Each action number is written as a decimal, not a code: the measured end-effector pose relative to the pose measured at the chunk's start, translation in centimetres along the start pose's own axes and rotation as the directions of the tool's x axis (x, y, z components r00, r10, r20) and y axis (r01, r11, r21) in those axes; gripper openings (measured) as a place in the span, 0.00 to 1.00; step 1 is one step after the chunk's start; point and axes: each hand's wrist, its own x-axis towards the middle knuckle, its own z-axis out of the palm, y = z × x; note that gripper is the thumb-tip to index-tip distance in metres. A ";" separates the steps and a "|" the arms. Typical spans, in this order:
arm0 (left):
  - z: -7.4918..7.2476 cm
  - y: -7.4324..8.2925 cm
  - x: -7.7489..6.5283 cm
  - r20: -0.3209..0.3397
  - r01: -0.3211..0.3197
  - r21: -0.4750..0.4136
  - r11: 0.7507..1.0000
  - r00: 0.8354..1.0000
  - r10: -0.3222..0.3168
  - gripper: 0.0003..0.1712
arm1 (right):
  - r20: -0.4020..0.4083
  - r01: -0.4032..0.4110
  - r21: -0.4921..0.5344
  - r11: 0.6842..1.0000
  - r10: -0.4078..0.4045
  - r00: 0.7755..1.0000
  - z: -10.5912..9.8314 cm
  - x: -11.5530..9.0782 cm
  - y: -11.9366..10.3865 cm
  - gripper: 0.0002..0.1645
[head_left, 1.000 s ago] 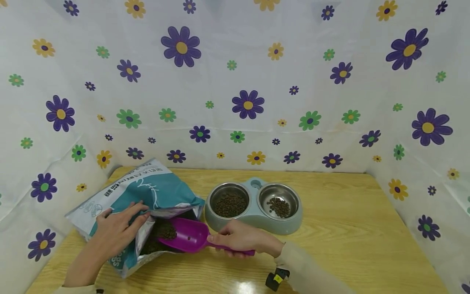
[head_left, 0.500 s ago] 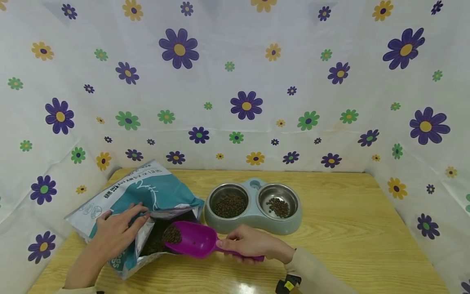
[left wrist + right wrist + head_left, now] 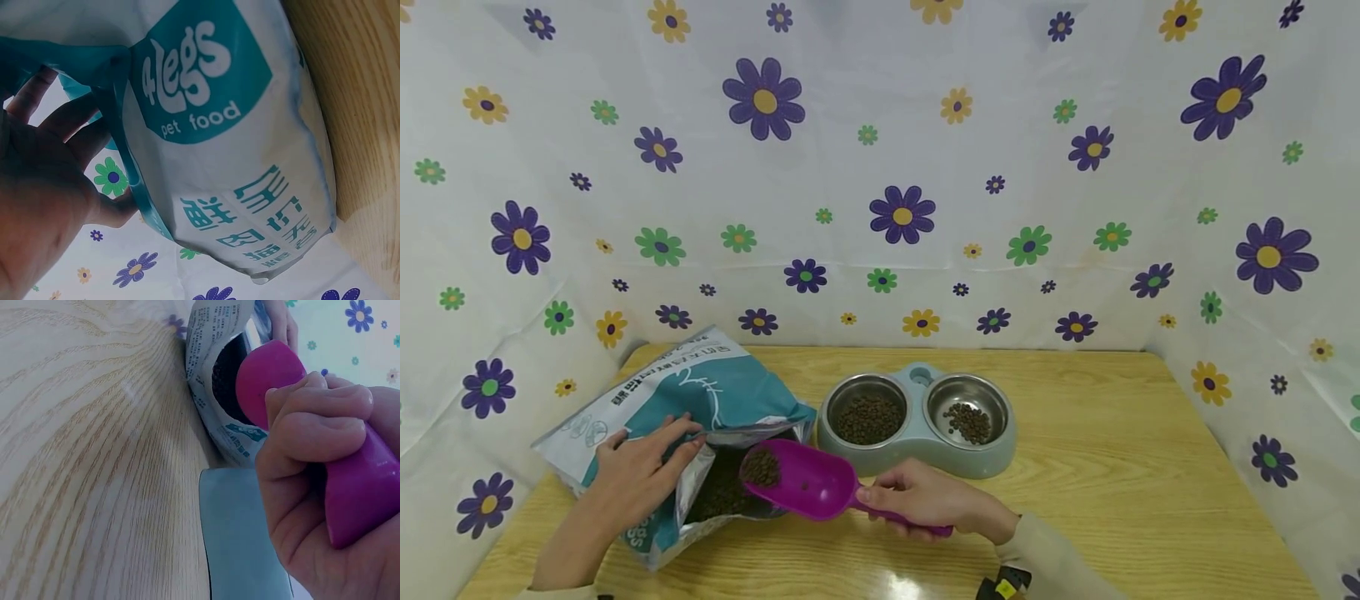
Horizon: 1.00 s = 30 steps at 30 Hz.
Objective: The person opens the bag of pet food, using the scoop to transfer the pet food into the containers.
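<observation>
A teal and white pet food bag (image 3: 741, 387) lies on its side at the left, its mouth facing right with brown kibble inside. My left hand (image 3: 642, 467) holds the bag's upper side beside the mouth; in the left wrist view its fingers (image 3: 70, 115) and thumb meet a teal fold. With curled fingers my right hand (image 3: 925, 498) grips the handle of a magenta scoop (image 3: 820, 483). The scoop's front end is over the bag's mouth, and a small heap of kibble (image 3: 762, 468) lies at its tip. In the right wrist view the hand (image 3: 319, 437) wraps the handle.
Behind the scoop stands a blue-grey double feeder (image 3: 917, 429). Its left steel bowl (image 3: 827, 412) has more kibble than its right steel bowl (image 3: 1000, 387). Wooden tabletop (image 3: 1097, 467) extends to the right, and a flower-print curtain (image 3: 820, 167) encloses the back and sides.
The right hand has drawn the scoop rightward, partly out of the bag, with kibble at its tip. The tip has risen slightly. My left hand has kept its place on the bag.
</observation>
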 end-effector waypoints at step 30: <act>0.0 -0.1 -0.1 -0.005 -0.004 -0.014 1.000 1.000 0.004 0.26 | -0.181 0.004 -0.018 1.000 -0.007 0.984 -7.9 -7.1 0.4 0.31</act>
